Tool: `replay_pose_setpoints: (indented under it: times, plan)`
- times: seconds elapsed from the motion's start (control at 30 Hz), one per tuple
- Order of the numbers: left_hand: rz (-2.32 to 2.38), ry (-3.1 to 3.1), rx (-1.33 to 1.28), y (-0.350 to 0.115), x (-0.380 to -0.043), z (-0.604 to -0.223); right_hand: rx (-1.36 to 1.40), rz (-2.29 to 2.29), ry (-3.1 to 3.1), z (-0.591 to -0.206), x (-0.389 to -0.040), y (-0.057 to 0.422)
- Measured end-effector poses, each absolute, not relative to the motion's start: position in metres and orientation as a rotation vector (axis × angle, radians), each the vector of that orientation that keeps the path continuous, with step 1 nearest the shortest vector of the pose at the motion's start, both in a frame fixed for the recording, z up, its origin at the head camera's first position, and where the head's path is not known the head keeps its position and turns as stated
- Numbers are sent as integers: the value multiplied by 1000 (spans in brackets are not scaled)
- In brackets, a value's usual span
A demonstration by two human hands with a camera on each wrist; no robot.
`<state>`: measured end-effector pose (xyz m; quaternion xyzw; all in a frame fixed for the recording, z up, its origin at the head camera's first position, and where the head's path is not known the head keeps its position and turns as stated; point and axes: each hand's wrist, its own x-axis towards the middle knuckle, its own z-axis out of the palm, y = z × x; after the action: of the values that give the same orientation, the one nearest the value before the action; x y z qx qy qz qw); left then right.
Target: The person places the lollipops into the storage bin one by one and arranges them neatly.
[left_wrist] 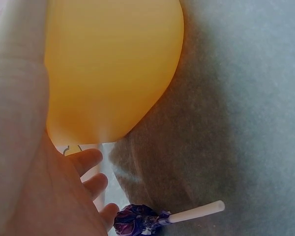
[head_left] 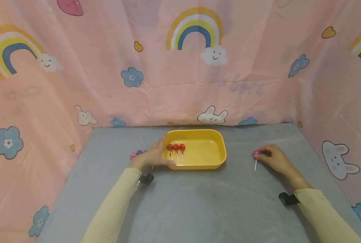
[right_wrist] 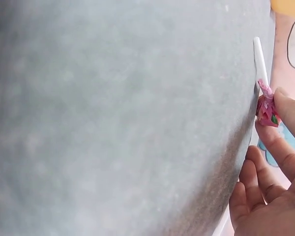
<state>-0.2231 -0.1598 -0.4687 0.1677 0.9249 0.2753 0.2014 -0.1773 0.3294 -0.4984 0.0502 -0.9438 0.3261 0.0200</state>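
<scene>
Left hand [head_left: 154, 154]'s gripping a yellow rounded plastic tray [head_left: 203, 150] by its left end, three red round lollipops [head_left: 176, 147] inside; right hand [head_left: 274, 159]'s pinching a pink-wrapped round lollipop [head_left: 255, 154] over right.

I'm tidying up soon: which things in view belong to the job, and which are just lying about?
Seem part of the job:
yellow tray, held by the left hand
three red lollipops in it
pink lollipop, pinched by the right hand
probably the partly hidden lollipops left of the tray

Apparently just there:
grey tabletop
pink patterned backdrop
</scene>
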Motion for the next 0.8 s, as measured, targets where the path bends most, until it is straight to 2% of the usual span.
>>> replay_pose_setpoints:
  times: [0.8]
  plan:
    - [768, 2588, 456, -159, -222, -468, 129, 1058, -3062, -473, -192, 312]
